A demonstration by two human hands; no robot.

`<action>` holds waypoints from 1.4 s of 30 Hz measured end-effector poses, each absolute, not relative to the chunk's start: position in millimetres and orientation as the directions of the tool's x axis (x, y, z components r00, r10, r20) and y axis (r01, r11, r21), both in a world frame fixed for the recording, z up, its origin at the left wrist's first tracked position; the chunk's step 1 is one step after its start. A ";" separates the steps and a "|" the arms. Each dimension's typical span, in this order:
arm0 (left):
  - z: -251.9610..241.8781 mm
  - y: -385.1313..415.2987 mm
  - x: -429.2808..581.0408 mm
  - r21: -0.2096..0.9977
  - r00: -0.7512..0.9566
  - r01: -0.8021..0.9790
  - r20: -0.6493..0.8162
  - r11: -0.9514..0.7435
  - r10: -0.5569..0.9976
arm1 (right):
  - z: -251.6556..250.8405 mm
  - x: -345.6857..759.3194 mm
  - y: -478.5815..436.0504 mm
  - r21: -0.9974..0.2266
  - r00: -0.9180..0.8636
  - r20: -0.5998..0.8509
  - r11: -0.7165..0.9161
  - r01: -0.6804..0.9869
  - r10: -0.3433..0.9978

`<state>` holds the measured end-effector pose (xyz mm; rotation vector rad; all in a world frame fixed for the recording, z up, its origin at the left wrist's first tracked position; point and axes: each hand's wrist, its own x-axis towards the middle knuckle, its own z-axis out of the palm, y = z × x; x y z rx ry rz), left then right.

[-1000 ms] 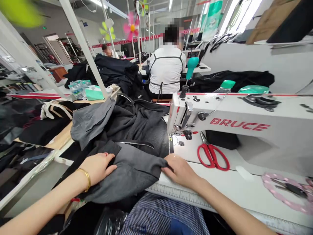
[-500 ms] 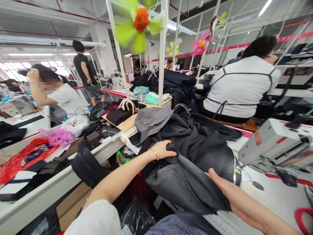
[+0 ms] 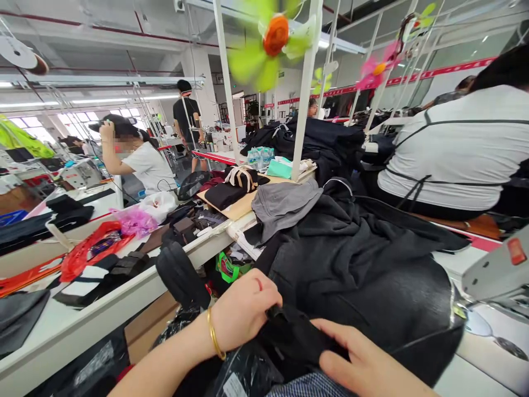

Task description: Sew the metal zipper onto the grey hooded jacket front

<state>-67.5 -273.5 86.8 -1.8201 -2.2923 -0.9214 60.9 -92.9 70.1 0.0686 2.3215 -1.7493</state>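
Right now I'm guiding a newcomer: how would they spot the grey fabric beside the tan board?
Find the large dark garment right of centre. At its upper-left edge, right of the tan board, lies the grey fabric. Its paler shade stands out against the near-black garment.

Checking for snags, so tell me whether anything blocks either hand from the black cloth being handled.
Nothing visible does: the left hand grips the black cloth directly, and the right hand holds it too. The plastic bag shows below, not between.

The left hand (image 3: 243, 311) wears a red finger band (image 3: 258, 284) (slim); a gold bangle (image 3: 213, 334) circles its wrist.
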 end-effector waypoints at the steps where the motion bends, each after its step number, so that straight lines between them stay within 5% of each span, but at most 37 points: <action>1: 82.0 -277.3 -62.9 0.311 -0.309 0.934 0.458 0.175 0.834 | 69.8 60.7 -95.6 -0.934 -0.973 -0.204 0.320 0.161 -0.105; 3: 72.7 -282.5 -54.1 0.283 -0.364 0.926 0.497 0.249 0.788 | 68.1 61.0 -98.5 -0.935 -0.976 -0.195 0.317 0.157 -0.093; 8: 57.4 -284.3 -37.6 0.616 -0.490 0.779 0.478 0.120 0.729 | 61.7 64.8 -101.5 -0.958 -0.984 -0.167 0.247 0.148 -0.057; 13: 49.6 -284.1 -31.2 0.539 -0.471 0.837 0.625 0.093 0.623 | 63.5 67.4 -114.0 -0.870 -0.996 -0.062 0.485 0.086 0.066; 18: 48.3 -298.3 -35.2 0.569 -0.436 0.822 0.644 -0.012 0.628 | 67.7 65.9 -126.3 -0.670 -0.940 0.340 0.706 -0.228 0.020; 23: 43.7 -305.8 -36.2 0.556 -0.434 0.831 0.634 0.014 0.640 | 67.9 62.2 -129.0 -0.305 -0.810 0.578 0.894 -0.329 -0.101; 29: 32.7 -315.8 -35.5 0.497 -0.408 0.868 0.701 0.009 0.585 | 76.5 65.3 -130.4 0.020 -0.766 0.586 0.949 -0.314 -0.265; 38: 23.2 -319.3 -38.7 0.505 -0.401 0.859 0.764 -0.082 0.505 | 77.0 68.8 -132.4 0.102 -0.759 0.579 0.950 -0.294 -0.297; 42: 30.3 -315.1 -36.2 0.421 -0.345 0.907 0.782 -0.032 0.519 | 78.2 70.3 -133.4 0.095 -0.760 0.577 0.949 -0.302 -0.299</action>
